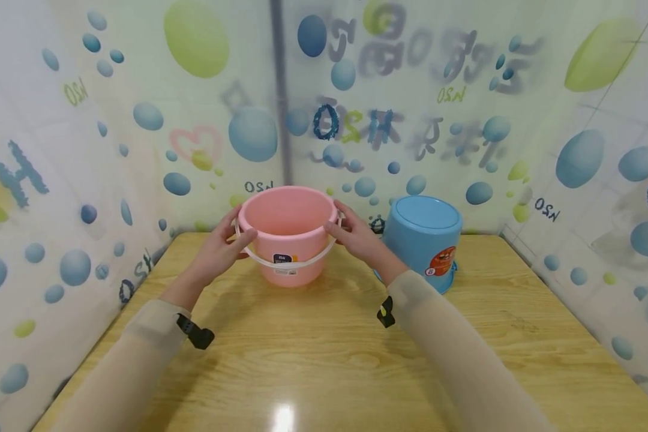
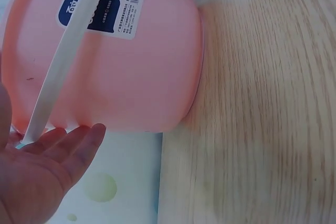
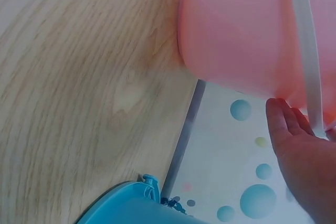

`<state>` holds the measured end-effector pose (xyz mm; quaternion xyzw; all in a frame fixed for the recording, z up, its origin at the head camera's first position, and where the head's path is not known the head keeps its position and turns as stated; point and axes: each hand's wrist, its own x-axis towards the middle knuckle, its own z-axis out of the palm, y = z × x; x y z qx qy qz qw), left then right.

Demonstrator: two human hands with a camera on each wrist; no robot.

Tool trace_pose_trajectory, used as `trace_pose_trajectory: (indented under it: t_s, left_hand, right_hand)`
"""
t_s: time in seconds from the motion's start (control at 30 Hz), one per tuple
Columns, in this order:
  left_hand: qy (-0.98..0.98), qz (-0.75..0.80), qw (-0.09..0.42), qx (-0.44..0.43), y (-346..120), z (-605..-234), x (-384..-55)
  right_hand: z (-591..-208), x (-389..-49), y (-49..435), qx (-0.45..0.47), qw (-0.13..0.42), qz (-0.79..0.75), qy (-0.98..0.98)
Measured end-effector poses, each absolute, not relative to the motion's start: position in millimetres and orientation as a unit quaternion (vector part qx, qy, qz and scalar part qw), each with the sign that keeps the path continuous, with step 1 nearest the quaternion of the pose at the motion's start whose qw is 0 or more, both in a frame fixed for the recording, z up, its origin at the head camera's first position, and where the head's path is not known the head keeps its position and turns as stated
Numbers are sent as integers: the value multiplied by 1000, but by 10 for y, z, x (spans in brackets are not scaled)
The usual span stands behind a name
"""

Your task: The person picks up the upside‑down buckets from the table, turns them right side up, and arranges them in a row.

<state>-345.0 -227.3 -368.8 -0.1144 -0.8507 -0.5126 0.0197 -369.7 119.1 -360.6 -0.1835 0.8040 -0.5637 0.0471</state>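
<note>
A pink bucket [image 1: 281,245] stands upright on the wooden table, its mouth facing up. My left hand [image 1: 221,249] grips its left side at the rim, thumb over the front edge. On the opposite side my right hand [image 1: 359,237] holds the rim in the same way. The white handle [image 2: 68,51] hangs down across the bucket's front, over a dark label [image 2: 102,11]. In both wrist views, the fingers lie against the bucket's outer wall below the rim.
A blue bucket [image 1: 410,240] stands upside down to the right, behind my right forearm, with a red sticker [image 1: 444,261]. The wooden table [image 1: 324,360] stretches toward me. Patterned curtains [image 1: 324,78] enclose the back and both sides.
</note>
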Motion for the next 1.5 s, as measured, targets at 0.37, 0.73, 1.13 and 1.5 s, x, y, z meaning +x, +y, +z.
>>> trace_pose_trajectory:
  t_s: [0.37, 0.73, 1.13, 1.5]
  left_hand:
    - [-842, -527, 30, -108, -2238, -3703, -3530]
    - [-850, -517, 33, -100, -2186, -3703, -3570]
    - [-847, -519, 82, -79, -2160, -3557, -3443]
    - [-832, -498, 142, -200, -1877, -3279, -3066]
  right_hand:
    - [-3582, -3755, 1132, -159, 45, -566, 807]
    - [-3601, -3799, 1117, -157, 21, -548, 821]
    - [-3535, -3619, 1178, -167, -26, -479, 861]
    - [-3344, -3125, 1582, -218, -22, -454, 864]
